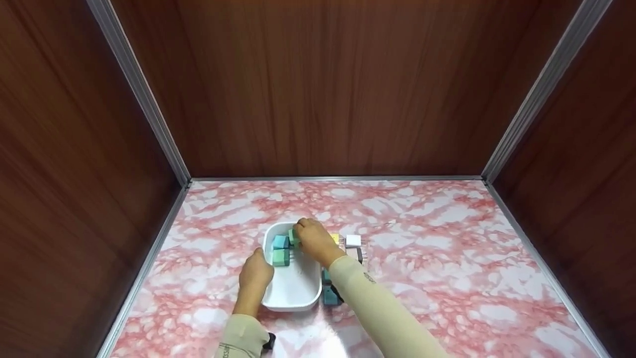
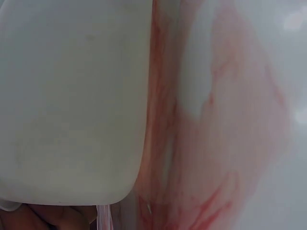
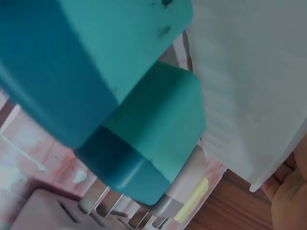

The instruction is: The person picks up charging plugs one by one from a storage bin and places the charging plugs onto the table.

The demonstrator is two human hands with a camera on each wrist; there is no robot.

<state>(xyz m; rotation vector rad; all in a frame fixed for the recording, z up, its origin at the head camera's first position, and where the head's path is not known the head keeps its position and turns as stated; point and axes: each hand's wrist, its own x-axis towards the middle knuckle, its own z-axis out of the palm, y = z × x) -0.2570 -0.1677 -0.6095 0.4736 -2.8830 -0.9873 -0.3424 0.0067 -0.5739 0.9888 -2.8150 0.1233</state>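
My left hand (image 1: 256, 272) holds the left rim of a white plastic tub (image 1: 295, 293) on the table. In the left wrist view, the tub's pale outer wall (image 2: 72, 105) hides most of that hand's fingers. My right hand (image 1: 316, 243) reaches over the far right part of the tub and pinches a green plug (image 1: 292, 237), partly covered by its fingers. Inside the tub lie a blue plug (image 1: 280, 242) and a green plug with metal prongs (image 1: 280, 257). Close up in the right wrist view, teal plugs (image 3: 158, 120) stand beside the tub.
Along the tub's right side are more plugs: a white one (image 1: 353, 241), a yellow one (image 1: 335, 238), a greyish-pink one (image 1: 354, 254) and a teal one (image 1: 331, 297). My right forearm hides part of this group. Wood-panelled walls (image 1: 338, 89) enclose the marbled table (image 1: 422, 298).
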